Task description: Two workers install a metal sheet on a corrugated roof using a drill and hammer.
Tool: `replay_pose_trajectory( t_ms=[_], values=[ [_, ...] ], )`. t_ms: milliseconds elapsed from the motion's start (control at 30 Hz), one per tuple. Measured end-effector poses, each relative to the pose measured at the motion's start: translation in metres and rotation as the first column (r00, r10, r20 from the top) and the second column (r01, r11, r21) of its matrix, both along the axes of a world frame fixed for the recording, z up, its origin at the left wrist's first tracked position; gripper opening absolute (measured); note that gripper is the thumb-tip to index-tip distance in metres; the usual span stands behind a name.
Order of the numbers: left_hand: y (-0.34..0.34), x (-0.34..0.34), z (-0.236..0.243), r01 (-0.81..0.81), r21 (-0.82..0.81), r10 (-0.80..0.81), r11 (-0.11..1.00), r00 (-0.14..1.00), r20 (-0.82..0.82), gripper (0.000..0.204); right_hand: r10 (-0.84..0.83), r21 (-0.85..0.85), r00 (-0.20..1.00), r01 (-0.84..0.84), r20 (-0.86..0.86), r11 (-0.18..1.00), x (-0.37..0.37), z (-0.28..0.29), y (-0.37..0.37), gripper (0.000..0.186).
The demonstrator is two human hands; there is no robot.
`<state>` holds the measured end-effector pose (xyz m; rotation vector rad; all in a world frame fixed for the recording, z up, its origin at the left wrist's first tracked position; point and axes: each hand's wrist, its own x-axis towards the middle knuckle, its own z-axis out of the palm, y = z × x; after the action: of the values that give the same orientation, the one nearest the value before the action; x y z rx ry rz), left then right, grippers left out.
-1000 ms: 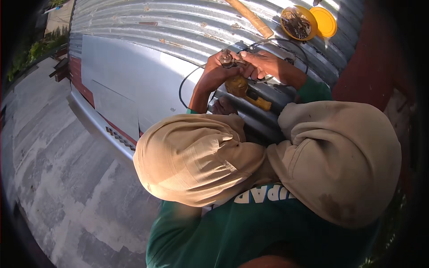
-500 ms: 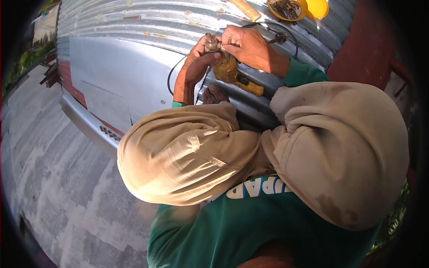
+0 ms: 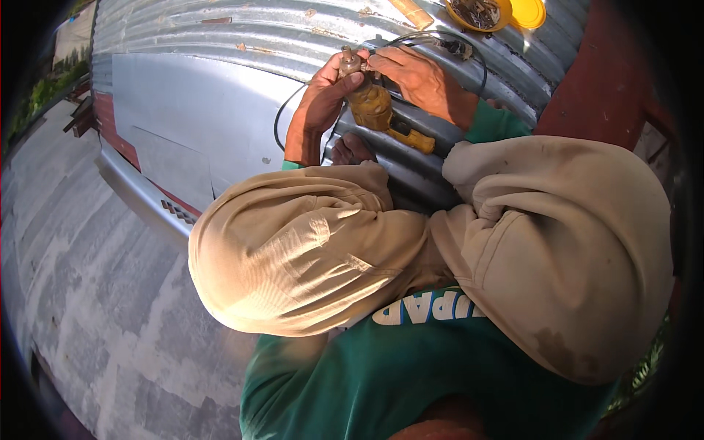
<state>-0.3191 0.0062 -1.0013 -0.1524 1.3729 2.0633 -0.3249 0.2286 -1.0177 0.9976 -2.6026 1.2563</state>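
Note:
I am crouched on a corrugated metal roof [image 3: 220,37], my knees in beige trousers [image 3: 308,249] filling the middle of the view. My left hand [image 3: 321,99] is wrapped around the body of a worn yellow power drill [image 3: 372,108], which stands with its chuck [image 3: 347,59] pointing up and away from me. My right hand [image 3: 419,79] reaches across from the right, and its fingertips pinch the front of the drill at the chuck. The drill's black cord [image 3: 282,117] loops over the roof around both hands.
A yellow bowl [image 3: 506,18] with several small metal parts and a yellow lid [image 3: 529,13] sit on the roof at the top right, beside a piece of wood [image 3: 411,13]. A flat metal sheet [image 3: 183,103] ends at the roof's edge, with concrete ground [image 3: 81,293] far below on the left.
The drill has been lifted off the roof and turned chuck-up between both hands. My view has tipped, so the hands and the bowl sit higher in the picture.

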Motion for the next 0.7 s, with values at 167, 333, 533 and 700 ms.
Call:
replay_pose_trajectory(
  t_ms=[167,333,533,700],
  values=[
    [0.0,0.001,-0.002,-0.051,0.018,0.05,0.999,0.999,0.01,0.048,-0.048,-0.112,0.971,0.076,0.235,0.991,0.008,0.015,-0.004,0.045],
    [0.001,-0.003,0.0,-0.032,0.018,0.032,0.999,0.999,-0.005,0.047,0.542,-0.366,-0.12,0.615,0.832,0.698,-0.004,0.021,0.009,0.041],
    [0.002,-0.001,-0.001,-0.03,-0.011,0.03,0.999,1.0,-0.002,0.047,0.058,-0.189,0.583,0.167,0.81,0.968,-0.01,0.025,0.0,0.017],
    [0.001,0.001,-0.004,0.007,-0.02,-0.007,1.0,1.0,-0.007,0.046,-0.014,0.024,0.999,0.013,0.038,1.0,0.001,0.015,-0.006,0.031]
  ],
)
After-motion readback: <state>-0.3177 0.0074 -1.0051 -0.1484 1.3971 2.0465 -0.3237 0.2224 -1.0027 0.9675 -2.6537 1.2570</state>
